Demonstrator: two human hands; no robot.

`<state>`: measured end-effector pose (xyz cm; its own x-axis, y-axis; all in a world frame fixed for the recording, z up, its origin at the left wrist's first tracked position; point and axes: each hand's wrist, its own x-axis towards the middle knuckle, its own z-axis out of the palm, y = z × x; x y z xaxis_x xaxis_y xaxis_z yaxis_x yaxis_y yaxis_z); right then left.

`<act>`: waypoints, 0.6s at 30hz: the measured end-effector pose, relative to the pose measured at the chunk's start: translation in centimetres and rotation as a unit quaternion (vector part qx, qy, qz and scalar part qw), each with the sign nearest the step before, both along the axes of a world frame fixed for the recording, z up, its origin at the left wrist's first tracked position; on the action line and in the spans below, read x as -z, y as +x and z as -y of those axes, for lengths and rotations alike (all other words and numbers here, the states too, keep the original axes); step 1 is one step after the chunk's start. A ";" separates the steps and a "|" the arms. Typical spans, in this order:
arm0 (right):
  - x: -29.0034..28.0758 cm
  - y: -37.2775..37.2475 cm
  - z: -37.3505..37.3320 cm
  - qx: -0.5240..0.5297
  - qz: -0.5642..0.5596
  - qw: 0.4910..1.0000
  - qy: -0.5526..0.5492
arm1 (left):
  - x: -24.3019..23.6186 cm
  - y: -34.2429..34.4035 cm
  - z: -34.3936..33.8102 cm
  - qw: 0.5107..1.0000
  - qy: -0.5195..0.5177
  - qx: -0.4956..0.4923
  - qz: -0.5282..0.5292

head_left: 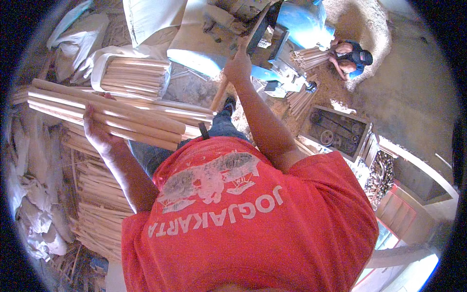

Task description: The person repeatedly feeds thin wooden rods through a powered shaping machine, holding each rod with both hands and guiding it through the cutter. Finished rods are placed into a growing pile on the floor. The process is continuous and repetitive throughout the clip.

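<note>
Several round wooden rods point(141, 119) lie side by side in my left hand point(99, 129), whose fingers are wrapped round them from below. They stick out well past the hand on both sides. In front of me, my right hand point(238, 67) is closed round a single wooden rod point(220, 95), and the rod's lower part slants down toward my leg. Its upper part runs up beside the dark metal frame of a machine point(266, 41). A white and metal part point(287, 75) of the machine sits just right of that hand.
A white sack point(99, 73) surrounds stacked rods ahead left; more rods point(97, 190) are piled at my left. At the far right a person point(354, 59) crouches by sawdust point(374, 29) and a rod bundle point(311, 57). An open box with pulleys point(335, 132) stands at right.
</note>
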<state>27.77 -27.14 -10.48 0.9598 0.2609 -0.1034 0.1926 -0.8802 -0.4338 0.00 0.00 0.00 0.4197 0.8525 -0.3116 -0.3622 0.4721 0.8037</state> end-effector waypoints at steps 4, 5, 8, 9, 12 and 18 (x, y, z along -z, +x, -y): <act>0.0 -0.5 -0.1 0.023 0.022 0.997 0.074 | -0.8 -0.3 0.7 1.000 0.005 -0.016 -0.010; 0.3 -0.2 0.0 0.013 0.032 0.997 0.062 | -0.9 -0.3 0.9 1.000 0.004 -0.007 0.009; 1.8 0.5 0.2 0.041 0.043 0.995 0.080 | -1.0 -0.4 1.0 1.000 0.002 0.002 -0.005; 2.6 -0.1 0.2 0.040 0.010 0.987 0.155 | -1.0 -0.4 0.8 1.000 0.016 -0.001 -0.016; 4.6 -2.4 0.9 0.037 -0.024 0.966 0.254 | -0.9 -0.7 0.7 1.000 0.004 -0.008 -0.013; 6.1 -1.3 0.7 0.021 0.125 0.980 0.151 | -0.4 -1.1 0.2 0.999 -0.020 0.013 0.028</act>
